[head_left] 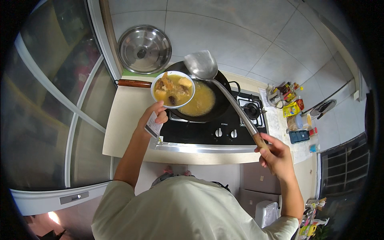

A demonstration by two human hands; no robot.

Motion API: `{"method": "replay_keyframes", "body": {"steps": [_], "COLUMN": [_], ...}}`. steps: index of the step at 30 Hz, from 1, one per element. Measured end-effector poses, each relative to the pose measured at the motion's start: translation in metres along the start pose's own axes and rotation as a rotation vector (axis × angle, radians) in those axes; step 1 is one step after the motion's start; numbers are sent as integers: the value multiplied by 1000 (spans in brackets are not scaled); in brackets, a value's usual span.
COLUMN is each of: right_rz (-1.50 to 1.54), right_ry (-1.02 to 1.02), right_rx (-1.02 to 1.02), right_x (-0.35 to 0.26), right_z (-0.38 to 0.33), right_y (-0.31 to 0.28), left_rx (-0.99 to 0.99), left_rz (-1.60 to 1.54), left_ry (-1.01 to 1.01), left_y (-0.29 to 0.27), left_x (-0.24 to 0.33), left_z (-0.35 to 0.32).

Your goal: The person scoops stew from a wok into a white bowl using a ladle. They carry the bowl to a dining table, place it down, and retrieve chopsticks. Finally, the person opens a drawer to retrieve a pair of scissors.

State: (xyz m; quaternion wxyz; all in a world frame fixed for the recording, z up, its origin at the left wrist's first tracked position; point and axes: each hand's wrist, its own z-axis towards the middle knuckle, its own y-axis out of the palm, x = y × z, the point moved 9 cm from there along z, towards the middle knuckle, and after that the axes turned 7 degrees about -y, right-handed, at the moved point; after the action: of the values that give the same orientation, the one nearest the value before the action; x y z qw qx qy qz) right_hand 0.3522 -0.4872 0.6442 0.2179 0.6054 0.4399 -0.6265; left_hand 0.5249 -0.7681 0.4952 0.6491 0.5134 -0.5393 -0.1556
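Gray tiles (224,36) back the desk (124,120). Left fingers (162,116) hold a bowl (175,107) of chunky soup (178,92); right fingers (273,141) curl round a wooden-handled spatula (239,109). Ahead of both sits a wok (219,102) of yellow broth (202,98); beyond the left, a steel lid (154,48).

Pale, perhaps greenish, short-sleeved shirt (192,212).

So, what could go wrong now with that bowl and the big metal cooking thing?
The bowl of soup and chunky food might tip and spill, since only the left fingers grip its near side. The metal spatula could bump the bowl, because its broad head looks close in this view. The wok's wooden handle might get knocked, as it sticks out leftward.
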Motion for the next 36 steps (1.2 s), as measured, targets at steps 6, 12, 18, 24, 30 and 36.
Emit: {"method": "replay_keyframes", "body": {"steps": [6,12,18,24,30,36], "right_rz": [720,1552,1734,1741,1222,868], "right_ry": [266,466,510,523,526,453], "right_rx": [-191,-366,-430,-495,-495,-162], "right_x": [64,117,136,151,190,206], "right_z": [50,71,80,84,97,88], "right_y": [28,81,95,92,71,17], "left_rx": [-41,39,73,18,-30,-112], "left_rz": [29,76,60,61,51,130], "left_ry": [-62,-95,-84,-113,-130,-277], "left_y": [-21,-31,-29,-23,1,41], "left_x": [-13,-19,-22,-31,-43,-90], "left_z": [-23,-65,-88,-93,-85,-65]}}
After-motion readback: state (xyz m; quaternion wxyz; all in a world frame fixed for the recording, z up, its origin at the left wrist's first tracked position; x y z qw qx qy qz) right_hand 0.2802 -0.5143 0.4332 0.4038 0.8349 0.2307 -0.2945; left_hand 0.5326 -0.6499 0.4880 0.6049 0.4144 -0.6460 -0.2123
